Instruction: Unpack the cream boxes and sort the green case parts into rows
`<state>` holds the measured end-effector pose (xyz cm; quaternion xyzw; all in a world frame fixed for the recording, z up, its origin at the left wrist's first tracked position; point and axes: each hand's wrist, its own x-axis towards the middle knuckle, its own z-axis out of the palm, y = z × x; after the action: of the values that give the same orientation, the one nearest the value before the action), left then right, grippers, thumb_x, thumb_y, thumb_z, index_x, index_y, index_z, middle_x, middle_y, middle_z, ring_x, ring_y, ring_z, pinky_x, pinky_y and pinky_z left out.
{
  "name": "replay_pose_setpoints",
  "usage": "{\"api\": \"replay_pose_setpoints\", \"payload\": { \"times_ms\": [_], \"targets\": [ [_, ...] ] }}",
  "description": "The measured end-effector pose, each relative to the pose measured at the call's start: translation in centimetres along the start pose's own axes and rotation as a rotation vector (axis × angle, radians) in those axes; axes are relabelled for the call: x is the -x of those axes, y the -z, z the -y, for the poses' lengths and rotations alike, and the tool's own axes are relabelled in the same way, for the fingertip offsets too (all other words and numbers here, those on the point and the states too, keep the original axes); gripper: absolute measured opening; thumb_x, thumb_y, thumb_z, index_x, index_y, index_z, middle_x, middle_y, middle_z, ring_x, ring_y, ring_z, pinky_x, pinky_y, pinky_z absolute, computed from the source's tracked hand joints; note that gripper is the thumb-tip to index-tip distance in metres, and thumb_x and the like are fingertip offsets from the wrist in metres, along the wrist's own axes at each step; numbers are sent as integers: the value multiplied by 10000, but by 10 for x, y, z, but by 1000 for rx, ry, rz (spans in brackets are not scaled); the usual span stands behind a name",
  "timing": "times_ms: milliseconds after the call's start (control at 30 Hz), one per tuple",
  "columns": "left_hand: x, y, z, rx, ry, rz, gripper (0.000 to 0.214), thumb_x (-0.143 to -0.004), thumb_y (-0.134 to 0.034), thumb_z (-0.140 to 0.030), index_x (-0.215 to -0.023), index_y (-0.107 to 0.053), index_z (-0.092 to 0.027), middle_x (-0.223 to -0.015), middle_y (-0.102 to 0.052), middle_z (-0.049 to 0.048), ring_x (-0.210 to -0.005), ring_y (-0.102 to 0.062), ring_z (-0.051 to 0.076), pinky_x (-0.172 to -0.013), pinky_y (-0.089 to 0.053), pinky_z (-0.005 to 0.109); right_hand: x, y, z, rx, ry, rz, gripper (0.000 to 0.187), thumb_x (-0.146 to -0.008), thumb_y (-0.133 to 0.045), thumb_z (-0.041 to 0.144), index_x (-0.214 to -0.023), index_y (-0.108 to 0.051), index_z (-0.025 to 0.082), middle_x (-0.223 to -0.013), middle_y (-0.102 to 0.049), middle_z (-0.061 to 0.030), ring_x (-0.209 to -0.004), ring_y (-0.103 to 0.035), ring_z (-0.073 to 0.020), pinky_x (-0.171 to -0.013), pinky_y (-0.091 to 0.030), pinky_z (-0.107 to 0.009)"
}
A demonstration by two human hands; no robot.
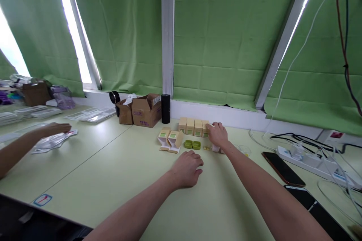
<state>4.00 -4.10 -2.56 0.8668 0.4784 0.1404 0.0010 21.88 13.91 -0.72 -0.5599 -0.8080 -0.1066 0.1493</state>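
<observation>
A row of several small beige boxes with green labels (190,126) stands near the back of the pale green table (118,180). My right hand (218,135) reaches to the right end of that row, fingers curled on the last box. Two more opened beige boxes (171,139) lie in front of the row, and two small green caps (192,144) sit beside them. My left hand (187,168) rests knuckles-up on the table just in front of the caps, fingers curled under; whether it holds anything is hidden.
Two brown cardboard boxes (141,111) and a black cylinder (165,108) stand at the back. Another person's hand (53,130) rests on clear plastic packets at left. Phones (283,167), a power strip (311,160) and cables lie at right.
</observation>
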Motion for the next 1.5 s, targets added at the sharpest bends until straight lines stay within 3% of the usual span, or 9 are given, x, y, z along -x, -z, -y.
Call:
{"api": "replay_pose_setpoints", "payload": {
  "times_ms": [167,300,600,800,967,1167,1267,1367,1500],
  "targets": [
    [0,2,-1,11,8,1,181,-895,-623,-275,-1034,-724,-217,-1108,-740,78,-1077,-633,295,-933,-510,450,-4,1,1,-22,19,26,343,-936,-586,178,-1272,-649,215,-1428,-567,-139,-1336,-437,-286,-1000,-387,-354],
    [-1,2,-1,26,13,7,188,-896,-619,-267,-1041,-727,-217,-1113,-742,86,-1083,-637,303,-945,-505,467,-7,3,2,-46,12,43,315,-901,-608,119,-1202,-635,205,-1213,-700,-113,-1224,-541,-256,-946,-396,-330],
    [1,5,1,88,62,-116,185,-914,-598,-236,-1042,-730,-211,-1126,-753,90,-1112,-651,298,-973,-499,452,6,19,-2,-156,-63,-47,333,-887,-615,143,-1211,-578,206,-1153,-706,-86,-1086,-613,-247,-849,-413,-333],
    [-5,5,9,236,271,-290,229,-928,-570,-219,-1090,-732,-214,-1115,-768,87,-1095,-685,281,-968,-529,437,48,53,-7,-282,-41,-171,414,-927,-604,264,-1322,-483,247,-1302,-647,-82,-1117,-600,-247,-854,-457,-338],
    [-8,3,16,366,343,-383,225,-909,-565,-180,-1056,-734,-205,-1069,-773,71,-1046,-702,256,-950,-554,409,112,67,9,-712,18,-161,489,-863,-655,316,-1317,-478,274,-1260,-654,-71,-873,-647,-219,-768,-503,-352],
    [-7,-3,14,419,351,-342,250,-893,-573,-162,-1073,-743,-198,-1093,-773,82,-1050,-707,256,-956,-566,414,163,51,25,-860,66,-46,510,-835,-664,282,-1315,-493,299,-1238,-646,-60,-892,-651,-216,-810,-530,-364],
    [-6,-2,10,413,347,-291,264,-895,-568,-159,-1078,-755,-193,-1107,-774,88,-1062,-707,262,-959,-566,413,170,34,23,-901,57,-12,559,-828,-640,247,-1358,-466,295,-1317,-603,-74,-881,-648,-204,-805,-540,-364],
    [-6,1,7,412,342,-259,276,-894,-571,-164,-1089,-764,-196,-1121,-772,90,-1079,-703,267,-969,-565,409,172,19,18,-955,31,33,754,-785,-678,231,-1467,-365,305,-1390,-539,-87,-879,-638,-195,-787,-551,-361],
    [-7,2,6,409,334,-219,308,-871,-573,-138,-1103,-769,-191,-1124,-776,90,-1074,-708,265,-975,-561,397,171,9,13,-1046,44,75,813,-756,-699,206,-1489,-360,295,-1320,-552,-78,-866,-623,-183,-803,-561,-356]
  ]
}}
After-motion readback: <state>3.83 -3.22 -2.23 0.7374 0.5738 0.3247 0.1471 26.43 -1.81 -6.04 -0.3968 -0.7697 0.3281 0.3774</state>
